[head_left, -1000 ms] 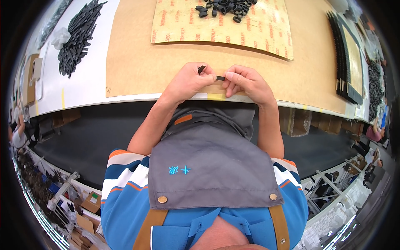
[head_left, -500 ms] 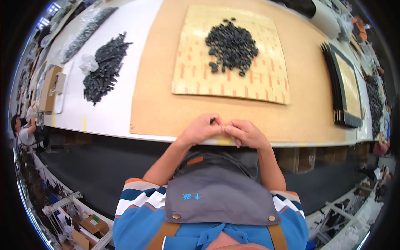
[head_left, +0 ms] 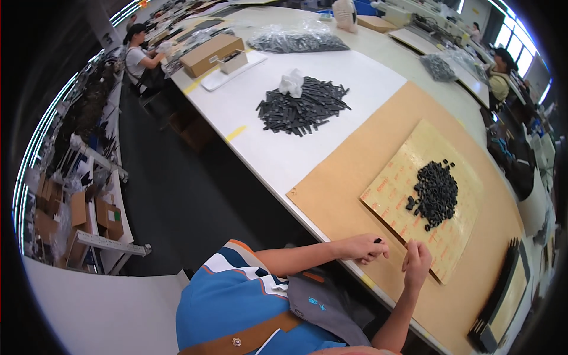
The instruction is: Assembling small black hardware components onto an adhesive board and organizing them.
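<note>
My left hand (head_left: 362, 247) is closed over the table's near edge, and the end of a small black piece (head_left: 377, 241) shows between its fingers. A short way to the right, my right hand (head_left: 418, 260) is curled closed, and whatever is in its fingers is hidden. Beyond both hands lies a yellowish board (head_left: 390, 204) with reddish print, my right hand being beside its near edge. Heaped on it are many small black rings or loops (head_left: 436, 192). Farther left, a pile of flat black strips (head_left: 305, 106) rests on the white tabletop, with a crumpled white wad (head_left: 291, 83) on it.
A tan sheet (head_left: 337, 177) covers this part of the table. Black-edged panels (head_left: 503, 296) are stacked at the right. Toward the back are a cardboard box (head_left: 212, 53), a small white box (head_left: 233, 61) and a clear bag of black pieces (head_left: 299, 38). Other people sit at far tables.
The view has swung to the left, bringing the strip pile and box toward the middle. My hands, touching earlier, have come apart.
</note>
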`<state>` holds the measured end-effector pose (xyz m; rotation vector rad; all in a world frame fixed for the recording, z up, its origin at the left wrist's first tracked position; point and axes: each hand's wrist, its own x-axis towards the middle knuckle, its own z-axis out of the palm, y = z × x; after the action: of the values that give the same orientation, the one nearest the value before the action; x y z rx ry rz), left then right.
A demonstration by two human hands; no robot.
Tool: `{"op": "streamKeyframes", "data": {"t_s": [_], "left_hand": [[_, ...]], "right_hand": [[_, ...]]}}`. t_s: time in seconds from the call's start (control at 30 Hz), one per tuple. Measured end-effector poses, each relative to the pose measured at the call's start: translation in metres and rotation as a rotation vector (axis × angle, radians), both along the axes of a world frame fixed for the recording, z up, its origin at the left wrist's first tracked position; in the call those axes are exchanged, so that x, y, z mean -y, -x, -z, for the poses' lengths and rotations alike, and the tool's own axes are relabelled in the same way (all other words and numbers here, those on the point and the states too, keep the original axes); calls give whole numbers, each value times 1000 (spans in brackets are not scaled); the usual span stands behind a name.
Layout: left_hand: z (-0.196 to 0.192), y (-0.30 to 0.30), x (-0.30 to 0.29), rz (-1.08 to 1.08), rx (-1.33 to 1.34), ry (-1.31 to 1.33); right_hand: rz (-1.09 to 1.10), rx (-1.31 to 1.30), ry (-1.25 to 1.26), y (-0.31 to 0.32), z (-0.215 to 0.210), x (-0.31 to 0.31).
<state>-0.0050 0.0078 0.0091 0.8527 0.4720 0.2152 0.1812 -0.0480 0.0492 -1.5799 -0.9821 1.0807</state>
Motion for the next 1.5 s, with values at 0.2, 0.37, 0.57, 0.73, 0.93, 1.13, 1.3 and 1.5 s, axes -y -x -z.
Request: {"op": "streamKeyframes", "data": {"t_s": [0.2, 0.37, 0.57, 0.73, 0.93, 1.13, 1.3, 1.5], "left_hand": [[19, -5, 4, -487, 179, 161], [1, -26, 10, -393, 226, -66], [6, -42, 15, -279, 238, -83], [11, -30, 15, -354, 167, -174], [10, -28, 17, -488, 73, -174], [3, -25, 15, -372, 17, -7], [1, -24, 12, -369, -52, -160], [2, -22, 22, -427, -141, -443]], "right_hand": [[-119, 342, -104, 7, -9, -11], [-171, 272, -212, 43, 21, 9], [8, 265, -306, 37, 34, 22], [24, 118, -224, 50, 36, 21], [226, -328, -163, 43, 26, 29], [126, -461, -74, 21, 28, 34], [155, -414, -90, 25, 30, 25], [144, -367, -76, 29, 32, 26]]}}
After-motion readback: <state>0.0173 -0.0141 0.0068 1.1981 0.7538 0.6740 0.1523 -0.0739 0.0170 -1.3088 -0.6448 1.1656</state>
